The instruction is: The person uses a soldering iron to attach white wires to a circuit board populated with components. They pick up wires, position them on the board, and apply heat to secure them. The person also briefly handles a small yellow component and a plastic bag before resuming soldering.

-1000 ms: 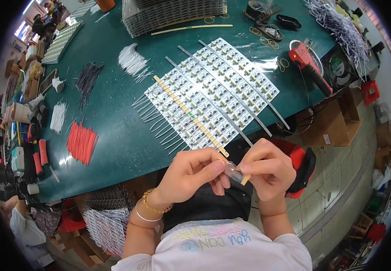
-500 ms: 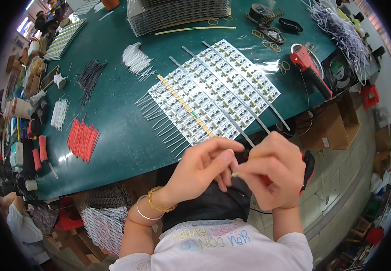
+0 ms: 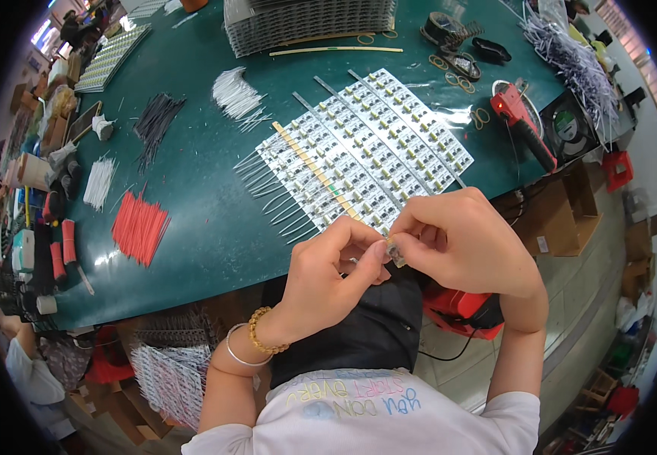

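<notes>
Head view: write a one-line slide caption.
Both hands pinch a small part above a green table beside white component strips.

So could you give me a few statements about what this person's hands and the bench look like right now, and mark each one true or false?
1. Both hands pinch one small part between them. True: the left hand and right hand meet on the small part.
2. The red wires lie right of the white panel. False: the red wires lie left of the white panel.
3. The left wrist wears a bead bracelet. True: the bead bracelet is there.
4. The table is yellow. False: the table is dark green.
</notes>
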